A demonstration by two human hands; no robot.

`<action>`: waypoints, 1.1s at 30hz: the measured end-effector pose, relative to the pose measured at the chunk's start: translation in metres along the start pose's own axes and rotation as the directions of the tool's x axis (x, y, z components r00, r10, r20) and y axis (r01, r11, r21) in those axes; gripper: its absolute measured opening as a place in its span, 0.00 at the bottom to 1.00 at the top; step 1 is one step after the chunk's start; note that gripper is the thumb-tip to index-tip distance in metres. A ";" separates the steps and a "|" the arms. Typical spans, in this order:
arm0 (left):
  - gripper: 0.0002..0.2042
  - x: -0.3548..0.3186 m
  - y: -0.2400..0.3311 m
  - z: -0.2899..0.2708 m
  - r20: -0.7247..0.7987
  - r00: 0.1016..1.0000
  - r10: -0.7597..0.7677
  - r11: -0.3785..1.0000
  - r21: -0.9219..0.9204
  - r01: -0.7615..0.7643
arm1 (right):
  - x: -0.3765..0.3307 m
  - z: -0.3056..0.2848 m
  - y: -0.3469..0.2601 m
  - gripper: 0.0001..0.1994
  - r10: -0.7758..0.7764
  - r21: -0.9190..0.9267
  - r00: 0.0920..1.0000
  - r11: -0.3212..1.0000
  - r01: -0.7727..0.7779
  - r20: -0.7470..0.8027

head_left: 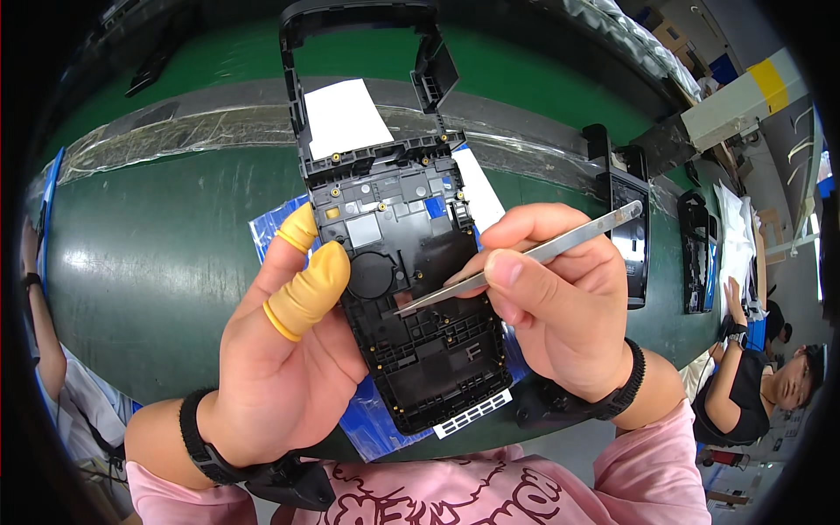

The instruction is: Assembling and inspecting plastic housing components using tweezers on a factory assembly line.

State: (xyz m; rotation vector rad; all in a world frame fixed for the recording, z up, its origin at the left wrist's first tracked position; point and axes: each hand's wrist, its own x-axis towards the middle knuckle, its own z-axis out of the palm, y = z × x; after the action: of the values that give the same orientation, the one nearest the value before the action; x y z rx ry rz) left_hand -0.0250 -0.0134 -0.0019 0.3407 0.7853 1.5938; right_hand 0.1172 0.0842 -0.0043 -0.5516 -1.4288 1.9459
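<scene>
A black plastic device housing with an open frame at its far end is held up above the table. My left hand grips its left edge; yellow finger cots cover the thumb and one finger. In my right hand are metal tweezers, pinched between thumb and fingers. Their tips point at the middle of the housing, by a small reddish-brown patch just right of the round black disc. Whether the tips hold anything is too small to tell.
Under the housing lies blue plastic film on the green table. White paper lies beyond. More black housings stand at the right. A green belt runs along the back. Other people sit at both sides, one person at the right.
</scene>
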 end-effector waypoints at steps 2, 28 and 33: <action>0.22 0.000 -0.001 -0.001 -0.007 1.000 -0.017 1.000 -0.013 0.017 | 0.000 0.000 0.000 0.08 -0.006 -0.008 1.000 1.000 0.006 -0.003; 0.17 0.066 0.021 0.015 -0.007 0.969 0.246 0.864 0.454 -0.216 | -0.052 -0.128 -0.096 0.10 -0.478 0.076 0.796 0.839 0.539 -0.371; 0.20 0.200 0.071 0.008 -0.220 0.820 0.528 0.526 0.843 -0.112 | -0.052 -0.164 -0.079 0.07 -0.542 -0.060 0.603 0.771 0.634 -0.585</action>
State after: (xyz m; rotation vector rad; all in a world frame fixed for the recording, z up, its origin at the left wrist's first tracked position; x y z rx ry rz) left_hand -0.1115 0.1799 0.0070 0.8362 1.9478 1.5901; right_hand 0.2833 0.1720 0.0163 -0.4553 -0.8878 1.1819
